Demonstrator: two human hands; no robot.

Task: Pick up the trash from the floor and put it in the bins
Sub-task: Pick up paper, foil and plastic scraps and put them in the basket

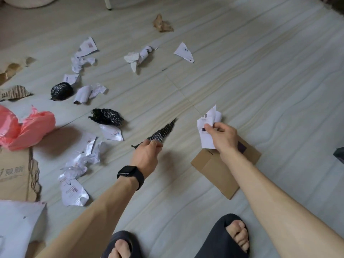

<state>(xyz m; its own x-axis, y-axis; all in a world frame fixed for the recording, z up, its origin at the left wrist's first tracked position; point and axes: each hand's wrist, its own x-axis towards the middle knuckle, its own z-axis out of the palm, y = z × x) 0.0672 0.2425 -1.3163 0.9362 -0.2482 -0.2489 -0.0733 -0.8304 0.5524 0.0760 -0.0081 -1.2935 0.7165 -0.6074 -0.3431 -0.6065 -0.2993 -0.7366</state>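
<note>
My left hand [147,154], with a black watch on its wrist, pinches one end of a long black bubble-wrap strip [163,133] that stretches up and to the right, low over the floor. My right hand [222,135] grips a crumpled white printed paper [207,127] above a flat piece of brown cardboard [214,170]. Scattered on the floor are more white paper scraps [111,132], two black crumpled wads [107,116] [61,91], and a crumpled brown paper [162,24] far up. No bin is in view.
A pink plastic bag [26,127] and a torn cardboard box [16,175] lie at the left edge. A large white sheet [18,220] sits bottom left. My feet in dark slippers [229,237] stand at the bottom. A white furniture leg [108,3] stands at the top.
</note>
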